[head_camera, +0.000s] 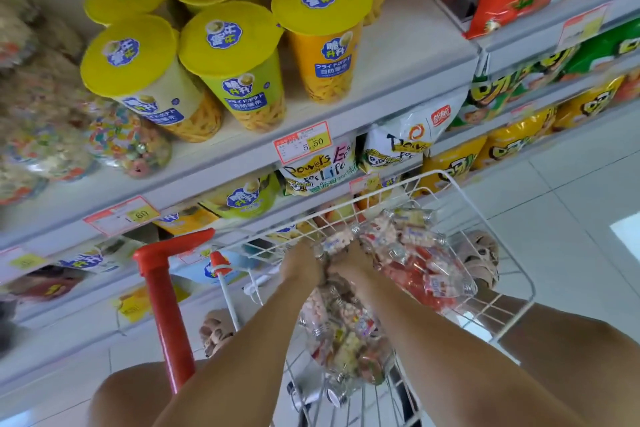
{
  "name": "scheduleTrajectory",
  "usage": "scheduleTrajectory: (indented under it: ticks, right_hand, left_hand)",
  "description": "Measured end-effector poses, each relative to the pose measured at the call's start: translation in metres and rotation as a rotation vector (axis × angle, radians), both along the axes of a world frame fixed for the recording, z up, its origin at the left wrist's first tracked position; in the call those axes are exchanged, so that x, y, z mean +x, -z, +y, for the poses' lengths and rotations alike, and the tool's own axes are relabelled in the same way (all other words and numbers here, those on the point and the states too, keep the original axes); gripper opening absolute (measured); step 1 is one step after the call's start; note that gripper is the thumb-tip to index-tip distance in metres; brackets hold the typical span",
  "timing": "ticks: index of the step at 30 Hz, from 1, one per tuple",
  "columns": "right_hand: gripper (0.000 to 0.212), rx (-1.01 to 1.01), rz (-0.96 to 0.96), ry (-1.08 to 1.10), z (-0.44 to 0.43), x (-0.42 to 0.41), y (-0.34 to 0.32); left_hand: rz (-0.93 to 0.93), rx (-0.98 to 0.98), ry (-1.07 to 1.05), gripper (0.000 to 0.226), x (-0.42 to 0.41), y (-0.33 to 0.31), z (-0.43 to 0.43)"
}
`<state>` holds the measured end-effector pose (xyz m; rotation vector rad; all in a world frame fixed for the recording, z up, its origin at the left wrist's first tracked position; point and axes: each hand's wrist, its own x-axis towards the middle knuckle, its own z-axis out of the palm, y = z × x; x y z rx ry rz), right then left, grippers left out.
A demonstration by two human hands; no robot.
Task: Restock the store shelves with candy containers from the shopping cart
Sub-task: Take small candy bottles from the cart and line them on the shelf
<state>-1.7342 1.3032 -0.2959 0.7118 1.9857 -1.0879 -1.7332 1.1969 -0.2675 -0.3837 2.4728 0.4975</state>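
The white wire shopping cart stands against the shelves and holds several clear candy containers filled with pink, white and red sweets. Both my hands reach down into the basket side by side. My left hand and my right hand each grip a clear candy container among the pile, fingers curled down out of sight. More candy containers lie lower in the cart under my forearms. On the shelf at the far left stand clear jars of coloured candy.
Yellow-lidded snack cups fill the upper shelf above price tags. Snack bags crowd the shelves to the right. The cart's red handle rises at left. My sandalled feet stand on the pale tiled floor.
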Motion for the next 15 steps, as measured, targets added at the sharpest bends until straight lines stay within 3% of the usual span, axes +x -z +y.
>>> scheduleTrajectory:
  ticks: [3, 7, 9, 11, 13, 15]
  right_hand:
    - [0.089, -0.121, 0.047, 0.162, 0.007, 0.003, -0.013]
    - [0.077, 0.057, 0.044, 0.018, 0.019, 0.008, -0.035]
    - [0.053, 0.052, -0.047, -0.033, 0.03, 0.015, -0.056]
    - [0.035, -0.105, -0.041, 0.108, 0.041, 0.025, -0.075]
    - [0.018, -0.369, 0.042, 0.389, 0.049, 0.037, -0.106]
    - [0.029, -0.624, 0.09, 0.519, 0.051, 0.046, -0.15]
  left_hand:
    - [0.039, 0.06, -0.029, 0.035, 0.007, -0.007, -0.002]
    - [0.099, 0.203, -0.103, 0.025, 0.013, -0.031, -0.008]
    - [0.114, 0.235, -0.067, 0.028, 0.014, -0.056, -0.012]
    - [0.157, 0.277, -0.014, 0.008, 0.016, -0.083, -0.019]
    - [0.226, 0.349, -0.032, 0.027, 0.021, -0.111, -0.029]
    - [0.278, 0.452, -0.093, 0.027, 0.028, -0.142, -0.045]
